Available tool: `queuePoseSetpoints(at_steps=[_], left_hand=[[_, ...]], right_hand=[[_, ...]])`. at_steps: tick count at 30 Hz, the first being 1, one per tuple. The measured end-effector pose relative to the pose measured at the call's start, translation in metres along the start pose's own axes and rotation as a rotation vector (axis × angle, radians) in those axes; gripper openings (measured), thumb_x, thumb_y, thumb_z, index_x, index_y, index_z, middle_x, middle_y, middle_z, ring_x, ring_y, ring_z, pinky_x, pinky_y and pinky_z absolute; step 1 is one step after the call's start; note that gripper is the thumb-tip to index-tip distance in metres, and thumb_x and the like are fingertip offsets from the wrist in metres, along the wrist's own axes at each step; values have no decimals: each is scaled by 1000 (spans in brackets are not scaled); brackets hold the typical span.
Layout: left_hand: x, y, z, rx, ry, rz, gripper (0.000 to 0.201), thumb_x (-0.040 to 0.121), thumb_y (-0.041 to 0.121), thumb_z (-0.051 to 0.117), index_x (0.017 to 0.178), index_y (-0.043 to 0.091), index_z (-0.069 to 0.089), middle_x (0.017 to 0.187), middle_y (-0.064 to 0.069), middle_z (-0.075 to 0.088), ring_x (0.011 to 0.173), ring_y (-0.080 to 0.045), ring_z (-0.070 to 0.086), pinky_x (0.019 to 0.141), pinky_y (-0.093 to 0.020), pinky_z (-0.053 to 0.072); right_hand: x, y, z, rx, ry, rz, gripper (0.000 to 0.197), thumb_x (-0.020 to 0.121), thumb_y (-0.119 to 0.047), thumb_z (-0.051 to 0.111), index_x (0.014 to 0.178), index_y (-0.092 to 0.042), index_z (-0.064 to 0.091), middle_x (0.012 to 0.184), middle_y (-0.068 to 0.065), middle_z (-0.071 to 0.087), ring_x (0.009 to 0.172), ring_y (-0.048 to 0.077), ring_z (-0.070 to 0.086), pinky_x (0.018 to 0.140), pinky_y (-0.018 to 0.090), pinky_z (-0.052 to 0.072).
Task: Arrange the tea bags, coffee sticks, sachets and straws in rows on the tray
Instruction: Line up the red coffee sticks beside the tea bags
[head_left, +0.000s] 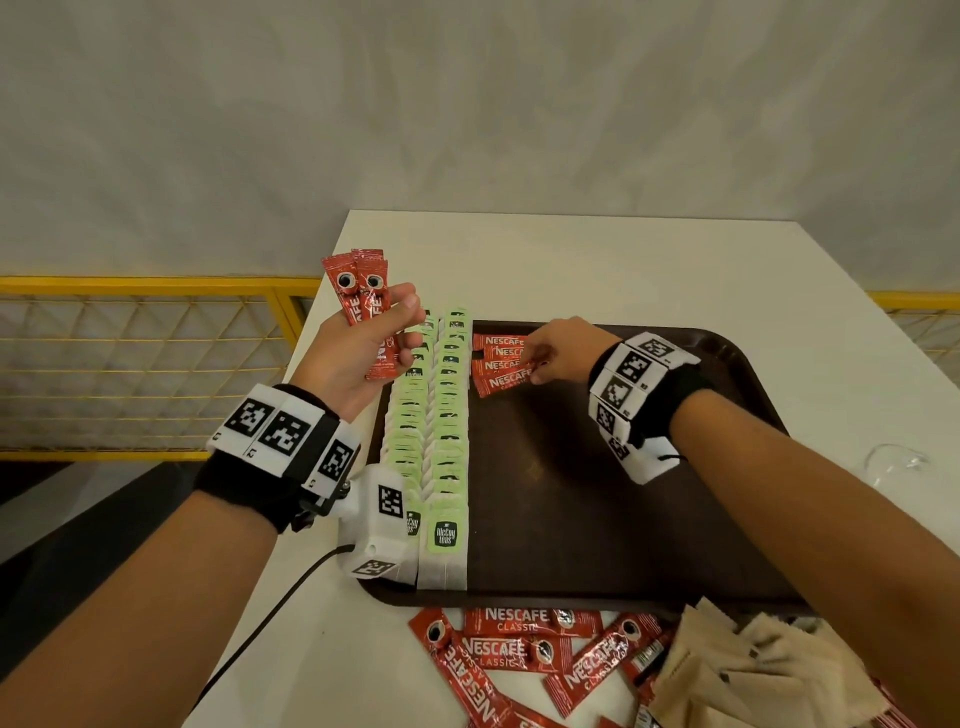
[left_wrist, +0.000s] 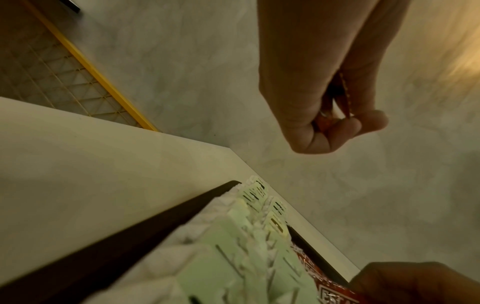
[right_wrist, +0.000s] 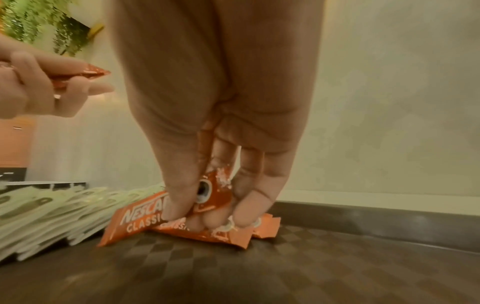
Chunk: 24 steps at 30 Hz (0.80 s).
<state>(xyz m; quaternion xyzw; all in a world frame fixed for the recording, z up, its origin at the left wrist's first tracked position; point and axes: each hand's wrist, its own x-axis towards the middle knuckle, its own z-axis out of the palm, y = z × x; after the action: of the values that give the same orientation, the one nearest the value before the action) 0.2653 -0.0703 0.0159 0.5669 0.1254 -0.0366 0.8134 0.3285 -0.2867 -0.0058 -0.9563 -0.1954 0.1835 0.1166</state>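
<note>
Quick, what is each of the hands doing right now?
Left hand: closed, gripping a bunch of red coffee sticks above the tray.
Right hand: closed, pinching one coffee stick at the row on the tray.

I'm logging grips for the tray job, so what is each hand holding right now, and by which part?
Left hand grips a bundle of coffee sticks around their middle. Right hand pinches the right end of a coffee stick on the tray.

right hand (head_left: 558, 349) pinching coffee stick (head_left: 506, 383), tray (head_left: 597, 467)
</note>
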Motion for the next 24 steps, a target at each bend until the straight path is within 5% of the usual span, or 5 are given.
queuePoseSetpoints(at_steps=[9, 17, 24], left_hand=[[1, 1, -9, -6, 10, 11, 10, 89, 13, 60, 98, 17, 62, 79, 1, 63, 52, -4, 57, 50, -15, 47], [1, 0, -3, -4, -4, 11, 10, 89, 13, 60, 97, 17, 62, 78, 0, 63, 52, -4, 57, 49, -15, 47], [1, 1, -4, -5, -4, 16, 10, 88, 14, 61, 97, 17, 62, 77, 1, 64, 53, -4, 57, 49, -15, 47]], right_hand=[[18, 3, 11, -47, 15, 129, 36, 81, -36, 70, 106, -11, 61, 110, 6, 63, 101, 22, 58, 84, 31, 45], [14, 2, 15, -23, 132, 205, 49, 80, -38, 70, 117, -14, 51, 124, 11, 40, 120, 29, 36, 94, 41, 41], [16, 0, 17, 37, 143, 230, 54, 80, -35, 71, 121, -10, 46, 123, 15, 41, 113, 33, 45, 95, 42, 43]])
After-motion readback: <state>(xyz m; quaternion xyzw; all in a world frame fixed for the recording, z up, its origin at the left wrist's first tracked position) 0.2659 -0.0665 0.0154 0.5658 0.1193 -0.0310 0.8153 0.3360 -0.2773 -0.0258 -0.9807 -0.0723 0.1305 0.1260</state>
